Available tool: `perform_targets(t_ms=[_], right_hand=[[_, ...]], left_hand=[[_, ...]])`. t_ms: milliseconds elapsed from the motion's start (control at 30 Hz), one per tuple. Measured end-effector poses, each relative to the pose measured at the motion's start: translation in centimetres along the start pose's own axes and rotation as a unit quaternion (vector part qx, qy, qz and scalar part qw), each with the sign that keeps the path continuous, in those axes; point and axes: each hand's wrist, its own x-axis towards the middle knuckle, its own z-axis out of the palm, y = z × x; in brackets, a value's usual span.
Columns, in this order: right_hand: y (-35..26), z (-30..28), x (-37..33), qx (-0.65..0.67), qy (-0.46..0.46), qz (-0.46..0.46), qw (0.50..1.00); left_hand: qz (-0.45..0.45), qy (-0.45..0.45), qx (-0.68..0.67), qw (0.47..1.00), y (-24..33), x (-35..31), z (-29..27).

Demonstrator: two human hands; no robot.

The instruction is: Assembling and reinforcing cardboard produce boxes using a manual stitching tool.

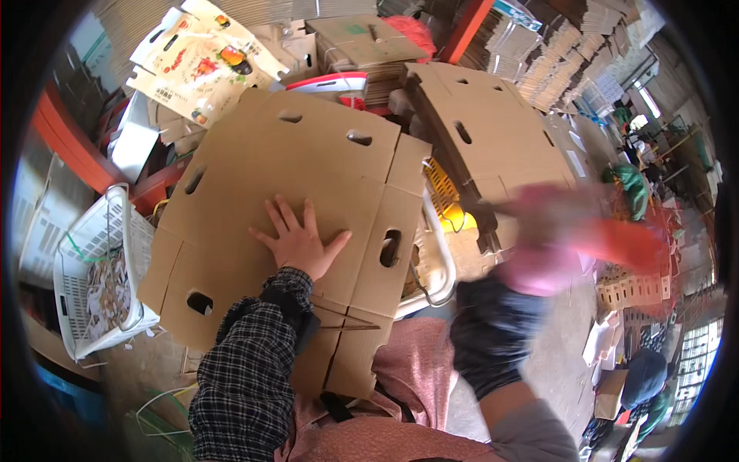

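Note:
A flat brown cardboard box blank (254, 177), with oval hand holes and crease lines, lies tilted in front of me. My left hand (300, 246) presses on it, palm down with the fingers spread. To the right, my right hand (543, 239) is raised in a pink glove, smeared by motion. A blurred orange-red object (627, 242) sticks out from its right side and appears to be in its grip; its kind cannot be made out. Beneath the blank's right edge shows a white plastic basket (443, 281) with cardboard in it.
More brown blanks (500, 131) are stacked beyond my right hand. A white crate (65, 285) of scraps stands left, near a red metal post (73, 138). A printed cream carton sheet (208, 61) lies at the back. One person in a blue cap (645, 377) is far right.

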Motion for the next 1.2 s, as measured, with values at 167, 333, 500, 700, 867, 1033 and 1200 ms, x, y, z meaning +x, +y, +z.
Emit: perform_targets(t_ms=[167,333,500,700,867,1033,1200], right_hand=[[9.6,-1.6,-8.3,-0.351,-0.413,-0.160,0.825],[-2.4,-1.9,1.6,0.046,-0.125,0.259,0.957],[-5.2,-5.3,-2.6,-0.051,-0.088,0.395,0.913],[2.8,-8.9,-13.0,-0.098,-0.113,0.577,0.803],[7.3,-7.8,-12.9,0.012,-0.046,0.511,0.858],[9.5,-8.5,-13.0,0.118,-0.069,0.561,0.817],[8.6,-9.0,-12.4,0.172,-0.110,0.660,0.723]], left_hand=[[-0.007,0.000,0.020,1.000,0.0,0.2,0.2],[-0.001,-0.017,-0.019,1.000,0.2,0.2,-0.6],[0.048,0.045,-0.179,0.982,-1.8,-0.5,-0.4],[0.014,0.286,-0.282,0.916,-21.1,-4.4,-3.0],[-0.367,0.185,0.063,0.909,-36.2,-9.9,-3.9],[-0.292,-0.109,-0.658,0.686,-36.9,-11.1,0.4],[-0.087,-0.019,-0.826,0.557,-37.0,-8.4,3.0]])
